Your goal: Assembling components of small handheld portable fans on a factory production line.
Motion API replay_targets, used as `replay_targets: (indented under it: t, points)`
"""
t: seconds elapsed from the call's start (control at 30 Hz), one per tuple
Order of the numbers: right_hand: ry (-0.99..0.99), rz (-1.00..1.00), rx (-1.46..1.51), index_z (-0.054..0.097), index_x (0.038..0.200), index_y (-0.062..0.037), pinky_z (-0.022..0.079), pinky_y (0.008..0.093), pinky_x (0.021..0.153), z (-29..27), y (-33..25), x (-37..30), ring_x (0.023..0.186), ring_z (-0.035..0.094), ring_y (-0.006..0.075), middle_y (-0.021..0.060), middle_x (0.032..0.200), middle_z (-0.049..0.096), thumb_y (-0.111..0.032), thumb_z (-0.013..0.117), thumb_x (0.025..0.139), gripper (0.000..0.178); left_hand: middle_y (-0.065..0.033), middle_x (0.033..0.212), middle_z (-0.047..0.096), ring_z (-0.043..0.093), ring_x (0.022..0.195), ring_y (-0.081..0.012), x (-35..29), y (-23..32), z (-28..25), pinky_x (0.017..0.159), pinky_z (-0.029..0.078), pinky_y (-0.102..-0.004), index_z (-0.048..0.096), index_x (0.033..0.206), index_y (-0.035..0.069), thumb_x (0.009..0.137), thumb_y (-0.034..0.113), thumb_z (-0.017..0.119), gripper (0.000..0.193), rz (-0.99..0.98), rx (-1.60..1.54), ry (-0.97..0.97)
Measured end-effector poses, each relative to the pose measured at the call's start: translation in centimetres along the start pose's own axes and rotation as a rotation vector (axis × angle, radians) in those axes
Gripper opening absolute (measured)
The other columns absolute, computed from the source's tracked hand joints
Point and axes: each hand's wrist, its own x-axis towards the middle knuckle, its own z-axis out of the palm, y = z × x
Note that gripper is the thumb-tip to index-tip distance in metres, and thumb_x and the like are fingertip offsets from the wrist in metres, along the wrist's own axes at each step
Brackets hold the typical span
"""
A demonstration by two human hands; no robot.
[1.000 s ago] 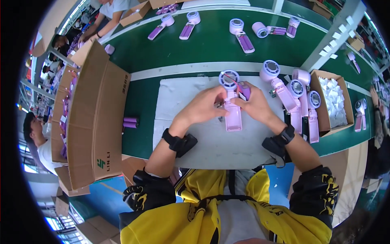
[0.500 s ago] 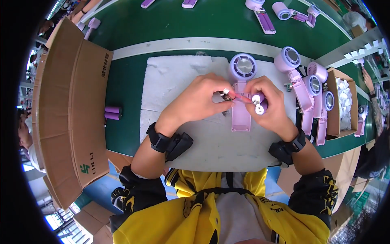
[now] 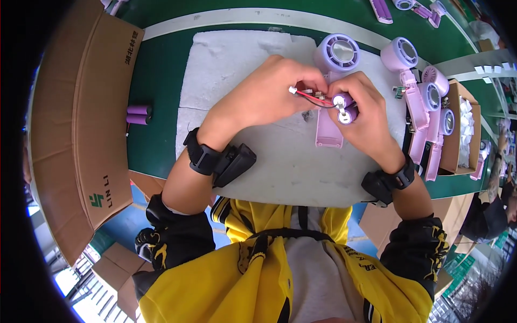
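My right hand [image 3: 367, 102] is closed round a purple two-cell battery pack [image 3: 345, 115], its pale ends facing me. Red and black wires run left from the pack to a small white connector [image 3: 292, 90], which hangs loose beside my left fingers. With fingers curled, my left hand [image 3: 272, 91] pinches a small circuit board [image 3: 318, 95], mostly hidden by the fingers. Behind and under both hands lies a lilac handheld fan [image 3: 338, 53], its round head pointing away and its open pink handle [image 3: 329, 134] toward me.
A pale foam mat [image 3: 242, 145] covers the green bench. On the right lie several opened fans [image 3: 399, 54] beside a carton [image 3: 455, 145] of white pieces. A tall cardboard box [image 3: 91, 107] stands left, near another purple battery pack [image 3: 139, 114]. More fan parts [image 3: 381, 11] lie beyond the rail.
The view has shifted, so the bench appears higher. My left hand has moved closer to my right hand, and the white connector now hangs clear of the left fingers.
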Motion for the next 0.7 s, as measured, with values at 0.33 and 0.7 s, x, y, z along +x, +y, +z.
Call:
replay_targets:
  t: [0.33, 0.7]
  points:
    - [-0.025, 0.036, 0.012, 0.058, 0.096, -0.0033, 0.049, 0.0344, 0.065, -0.1, -0.7, -0.3, 0.076, 0.06, 0.0275, 0.0108, 0.088, 0.058, 0.007, 0.072, 0.067, 0.034, -0.0121, 0.084, 0.071, 0.068, 0.075, -0.0227, -0.4, 0.5, -0.1, 0.072, 0.052, -0.0317, 0.068, 0.096, 0.001, 0.077, 0.006, 0.077, 0.022, -0.129, -0.13, -0.041]
    - [-0.098, 0.016, 0.004, 0.057, 0.095, -0.0022, 0.049, 0.0362, 0.068, -0.7, -1.1, -0.4, 0.081, 0.06, 0.03, 0.0117, 0.089, 0.059, 0.011, 0.065, 0.068, 0.032, -0.0104, 0.087, 0.068, 0.066, 0.08, -0.0234, -0.4, -1.0, -0.1, 0.073, 0.053, -0.032, 0.071, 0.099, 0.005, 0.075, -0.004, 0.072, 0.025, 0.058, -0.018, -0.062]
